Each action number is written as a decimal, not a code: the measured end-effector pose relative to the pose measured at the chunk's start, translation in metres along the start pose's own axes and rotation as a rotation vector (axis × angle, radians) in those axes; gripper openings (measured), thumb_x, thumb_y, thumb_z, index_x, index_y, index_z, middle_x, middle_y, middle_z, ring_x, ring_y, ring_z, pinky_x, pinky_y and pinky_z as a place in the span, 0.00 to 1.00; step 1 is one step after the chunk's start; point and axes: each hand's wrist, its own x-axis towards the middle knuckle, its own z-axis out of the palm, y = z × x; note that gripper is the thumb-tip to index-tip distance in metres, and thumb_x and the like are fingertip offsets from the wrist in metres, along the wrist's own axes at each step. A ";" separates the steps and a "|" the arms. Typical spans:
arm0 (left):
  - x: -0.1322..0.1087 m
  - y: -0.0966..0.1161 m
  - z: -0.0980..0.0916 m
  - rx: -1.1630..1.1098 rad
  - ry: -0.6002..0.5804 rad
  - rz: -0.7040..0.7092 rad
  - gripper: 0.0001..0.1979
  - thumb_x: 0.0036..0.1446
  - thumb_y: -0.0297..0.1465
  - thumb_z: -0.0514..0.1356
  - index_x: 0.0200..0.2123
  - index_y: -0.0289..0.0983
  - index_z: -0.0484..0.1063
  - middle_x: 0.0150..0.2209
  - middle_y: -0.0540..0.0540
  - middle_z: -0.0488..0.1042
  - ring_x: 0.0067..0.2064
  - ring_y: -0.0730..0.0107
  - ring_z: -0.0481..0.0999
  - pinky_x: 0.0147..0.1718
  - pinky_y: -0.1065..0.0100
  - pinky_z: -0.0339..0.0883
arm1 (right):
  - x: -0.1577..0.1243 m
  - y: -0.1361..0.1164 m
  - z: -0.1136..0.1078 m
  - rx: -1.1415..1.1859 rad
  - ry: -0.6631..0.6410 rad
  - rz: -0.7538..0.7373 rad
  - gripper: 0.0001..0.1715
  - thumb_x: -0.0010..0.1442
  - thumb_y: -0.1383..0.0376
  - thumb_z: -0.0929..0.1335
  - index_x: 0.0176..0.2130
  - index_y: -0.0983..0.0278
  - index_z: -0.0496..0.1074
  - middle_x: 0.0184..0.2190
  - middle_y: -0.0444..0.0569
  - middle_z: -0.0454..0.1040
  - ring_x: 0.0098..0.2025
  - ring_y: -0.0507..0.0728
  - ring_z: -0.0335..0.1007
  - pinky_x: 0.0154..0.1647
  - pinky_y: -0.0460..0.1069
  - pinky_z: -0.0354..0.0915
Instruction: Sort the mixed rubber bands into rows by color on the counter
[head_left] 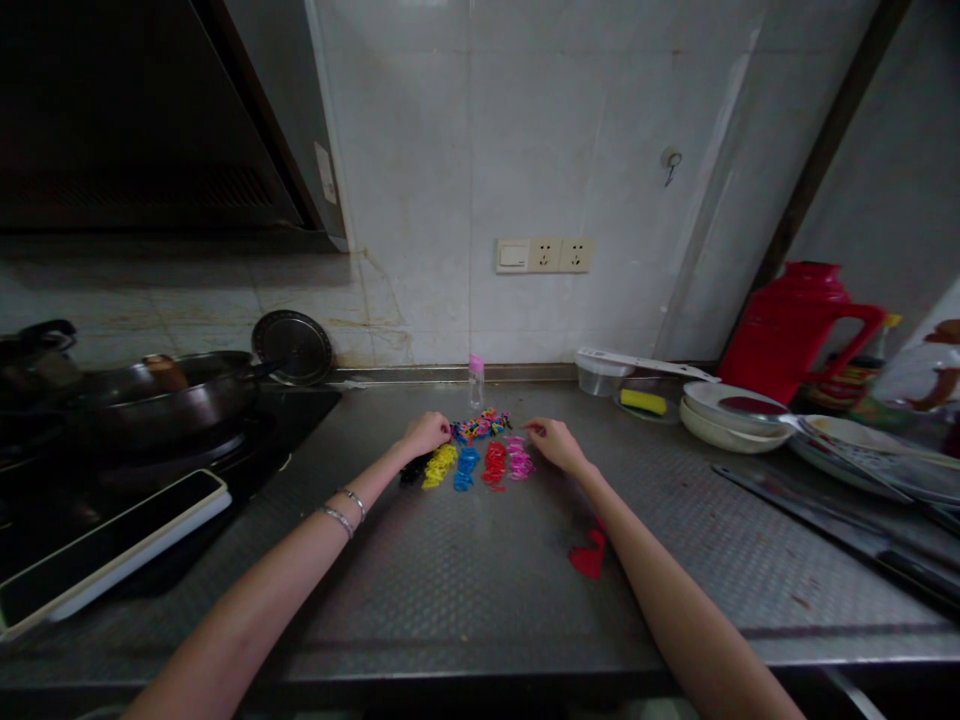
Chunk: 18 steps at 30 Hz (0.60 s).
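On the metal counter [450,580] lies a mixed heap of small coloured bands [481,428], which look like rubber bands. In front of it are separate piles: black bands [412,470], yellow bands [440,466], blue bands [466,467], red bands [494,466] and pink bands [519,458]. My left hand [427,433] has its fingers pinched together at the heap's left end, above the black and yellow piles. Just right of the pink pile, my right hand [553,442] also has its fingertips closed. Whatever either pinch holds is too small to make out.
Behind the heap stands a clear bottle with a pink cap [476,380]. A red cut-out piece [587,555] lies by my right forearm. Bowls [731,432], a yellow sponge [643,402], a knife [825,525] and a red thermos [787,330] are rightward; a wok [180,400] is left.
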 end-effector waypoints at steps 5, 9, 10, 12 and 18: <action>-0.002 0.003 -0.007 0.105 -0.044 -0.039 0.08 0.43 0.31 0.58 0.25 0.38 0.76 0.26 0.46 0.75 0.27 0.71 0.69 0.24 0.74 0.55 | -0.001 -0.004 -0.003 -0.004 -0.014 0.018 0.16 0.51 0.67 0.61 0.38 0.63 0.73 0.30 0.48 0.74 0.31 0.51 0.68 0.33 0.43 0.59; 0.001 0.006 -0.018 0.212 -0.050 -0.041 0.09 0.47 0.31 0.56 0.29 0.38 0.76 0.30 0.46 0.76 0.30 0.70 0.71 0.27 0.74 0.58 | -0.001 -0.004 -0.003 -0.002 -0.024 0.025 0.16 0.51 0.67 0.61 0.38 0.62 0.73 0.29 0.47 0.74 0.31 0.51 0.67 0.33 0.43 0.59; 0.003 0.007 -0.020 0.217 -0.036 -0.041 0.09 0.47 0.32 0.56 0.28 0.38 0.76 0.31 0.45 0.76 0.30 0.70 0.71 0.27 0.73 0.59 | -0.001 -0.004 -0.003 -0.003 -0.021 0.028 0.16 0.51 0.66 0.61 0.38 0.62 0.73 0.29 0.47 0.74 0.31 0.51 0.67 0.33 0.43 0.59; 0.008 0.010 -0.022 0.200 -0.014 -0.026 0.10 0.47 0.33 0.56 0.28 0.38 0.76 0.31 0.45 0.76 0.30 0.70 0.71 0.28 0.73 0.60 | -0.001 -0.003 -0.003 -0.008 -0.013 0.038 0.16 0.51 0.66 0.61 0.38 0.62 0.73 0.29 0.47 0.74 0.31 0.52 0.67 0.32 0.43 0.59; 0.020 0.044 -0.002 0.035 -0.105 0.194 0.11 0.45 0.32 0.56 0.29 0.34 0.76 0.27 0.47 0.75 0.26 0.73 0.70 0.27 0.74 0.60 | -0.002 -0.001 -0.004 0.000 -0.016 0.048 0.16 0.51 0.66 0.61 0.38 0.62 0.73 0.29 0.48 0.74 0.32 0.52 0.68 0.33 0.43 0.60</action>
